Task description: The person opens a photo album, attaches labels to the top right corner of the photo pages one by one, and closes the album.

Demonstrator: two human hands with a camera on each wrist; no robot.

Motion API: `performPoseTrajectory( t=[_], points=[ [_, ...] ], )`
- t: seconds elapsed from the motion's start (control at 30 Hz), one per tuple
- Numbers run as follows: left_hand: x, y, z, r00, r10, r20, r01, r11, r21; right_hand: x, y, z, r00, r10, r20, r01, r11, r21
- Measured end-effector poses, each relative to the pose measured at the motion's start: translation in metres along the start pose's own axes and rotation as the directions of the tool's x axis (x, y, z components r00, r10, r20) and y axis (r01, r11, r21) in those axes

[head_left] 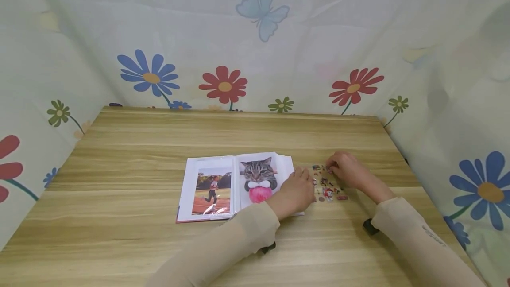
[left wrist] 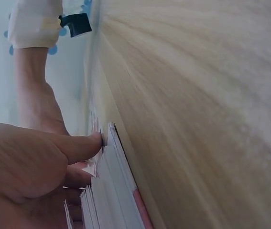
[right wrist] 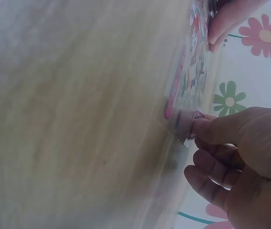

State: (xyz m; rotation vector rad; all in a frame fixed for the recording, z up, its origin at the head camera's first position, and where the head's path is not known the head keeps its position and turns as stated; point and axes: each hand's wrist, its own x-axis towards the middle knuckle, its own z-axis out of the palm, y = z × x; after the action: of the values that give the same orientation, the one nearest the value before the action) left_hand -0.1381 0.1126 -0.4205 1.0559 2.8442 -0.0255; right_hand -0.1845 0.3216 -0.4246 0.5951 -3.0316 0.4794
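An open photo album (head_left: 235,189) lies on the table, showing a runner photo at left and a cat with a pink ball at right. Beside it, a clear sheet of small colorful stickers (head_left: 328,195) lies partly under my left hand (head_left: 295,191). That hand rests across the album's right edge, its thumb (left wrist: 80,147) straight and pressing down by the cover. At the sheet's upper right corner, my right hand (head_left: 348,171) pinches the sticker sheet (right wrist: 180,90) between thumb and forefinger. The other fingers of this hand bend loosely below, as the right wrist view shows.
The wood-grain table (head_left: 119,158) reaches back to a white curtain (head_left: 191,21) printed with flowers and a butterfly. Curtain also hangs along both sides. A dark strap piece (head_left: 371,226) shows at the right sleeve.
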Motion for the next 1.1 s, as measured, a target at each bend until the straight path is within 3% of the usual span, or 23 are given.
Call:
performPoseTrajectory(
  t=[0.33, 0.53, 0.77, 1.1],
  points=[
    [0.004, -0.001, 0.003, 1.0, -0.003, -0.003, 0.003, 1.0, -0.001, -0.006, 0.004, -0.005, 0.999, 0.006, -0.035, -0.005, 1.0, 0.029],
    [0.005, -0.001, 0.005, 1.0, -0.001, 0.001, 0.001, 1.0, -0.011, -0.013, 0.013, -0.008, 0.999, 0.033, -0.013, -0.031, 0.99, 0.141],
    [0.004, -0.001, 0.004, 1.0, 0.001, 0.008, -0.001, 1.0, -0.018, -0.02, 0.017, -0.01, 0.997, 0.001, -0.075, 0.012, 0.985, 0.172],
    [0.004, -0.001, 0.004, 1.0, 0.002, 0.011, -0.002, 1.0, -0.017, -0.027, 0.022, -0.01, 0.992, 0.045, -0.114, -0.021, 0.979, 0.203]
  ],
)
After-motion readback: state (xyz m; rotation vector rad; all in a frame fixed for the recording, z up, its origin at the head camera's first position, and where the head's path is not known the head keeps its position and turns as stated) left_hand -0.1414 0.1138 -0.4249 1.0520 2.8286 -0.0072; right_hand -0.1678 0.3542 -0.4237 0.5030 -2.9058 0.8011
